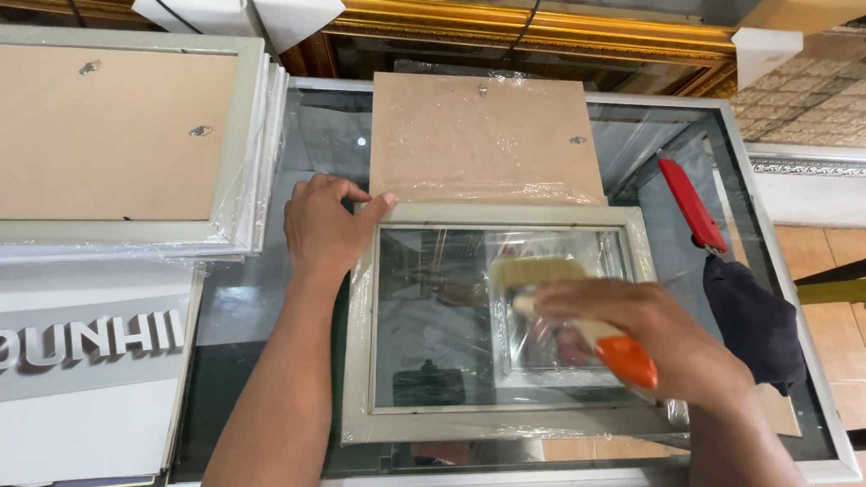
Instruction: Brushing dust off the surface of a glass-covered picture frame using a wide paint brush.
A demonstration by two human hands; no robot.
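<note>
While the worktop (pixel 256 304) carries so much glass, I judge the brushing goes best with long, light strokes running toward one edge, so dust leaves the pane instead of settling back. I brace the frame (pixel 361 378) with my left hand (pixel 324 230), its fingers spread flat over the top left corner, nothing grasped, which should stop it sliding. My right hand (pixel 649 341) has its grip closed round the orange handle of the brush (pixel 545 277), bristles resting on the glass near the upper middle. The frame lies flat at the worktop's centre, pale silver-grey, loosely covered in clear film, its pane reflecting the room. Beside it to the right lie a red tool (pixel 691 203) and a dark cloth (pixel 754 324).
</note>
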